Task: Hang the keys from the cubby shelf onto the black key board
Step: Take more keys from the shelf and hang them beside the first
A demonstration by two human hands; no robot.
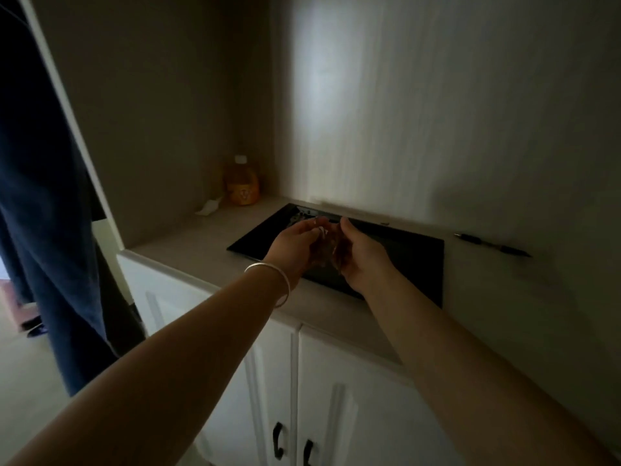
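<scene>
The black key board [410, 250] lies flat on the beige shelf top [188, 243], close to the back wall. Both my hands hover over its near left part, fingers curled toward each other. My left hand [295, 247], with a silver bangle on the wrist, pinches a small pale, blurred object at its fingertips, probably a key [321, 230]. My right hand [356, 257] cups in from the right, fingers closing on the same spot. A few small metal keys [302, 215] rest at the board's far left corner. It is too dim to tell more.
An orange bottle [242, 183] with a white cap stands in the back left corner, a crumpled white paper [208, 207] beside it. A dark pen [490, 245] lies right of the board. White cabinet doors [336, 415] with black handles are below; dark blue cloth [43, 196] hangs at left.
</scene>
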